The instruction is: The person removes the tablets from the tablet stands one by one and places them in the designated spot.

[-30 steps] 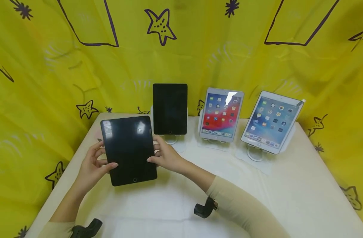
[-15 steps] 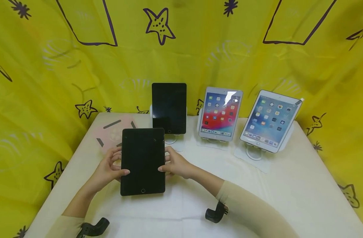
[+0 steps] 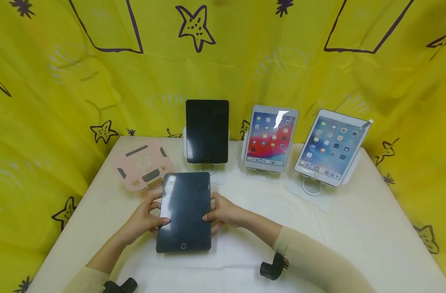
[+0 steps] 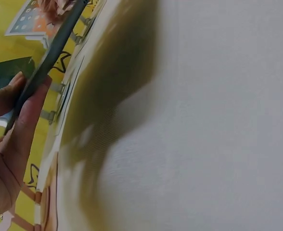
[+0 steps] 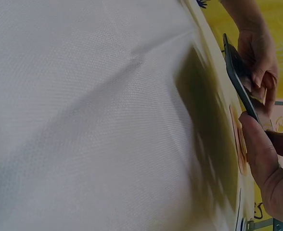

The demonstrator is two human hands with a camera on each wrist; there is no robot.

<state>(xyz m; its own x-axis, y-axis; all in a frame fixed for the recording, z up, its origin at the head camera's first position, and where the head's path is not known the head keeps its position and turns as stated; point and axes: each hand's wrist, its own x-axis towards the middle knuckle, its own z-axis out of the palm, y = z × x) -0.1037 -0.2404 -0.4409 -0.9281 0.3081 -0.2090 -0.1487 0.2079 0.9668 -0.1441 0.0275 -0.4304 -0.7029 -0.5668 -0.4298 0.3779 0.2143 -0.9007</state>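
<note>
A black tablet [image 3: 186, 211] with a dark screen and a round home button is held between both hands, over the white cloth near the middle. My left hand [image 3: 144, 219] grips its left edge, thumb on the front and fingers behind. On the opposite edge my right hand [image 3: 224, 211] pinches it the same way. In the left wrist view the tablet [image 4: 47, 62] appears edge-on, tilted above the table. The right wrist view shows the tablet [image 5: 237, 79] with its shadow on the cloth below. The fingers behind it are partly hidden.
A pink stand [image 3: 142, 162] stands at the back left, bearing no tablet. Right of it, on stands, are a black tablet [image 3: 207, 132], a white tablet with a red and blue screen [image 3: 270, 138], and another white tablet [image 3: 332, 146]. A yellow curtain [image 3: 237, 73] hangs behind the table.
Both hands have carried the tablet rightward and toward the person, lowering it and straightening its lean. The pink stand, hidden behind it at first, has come into view.
</note>
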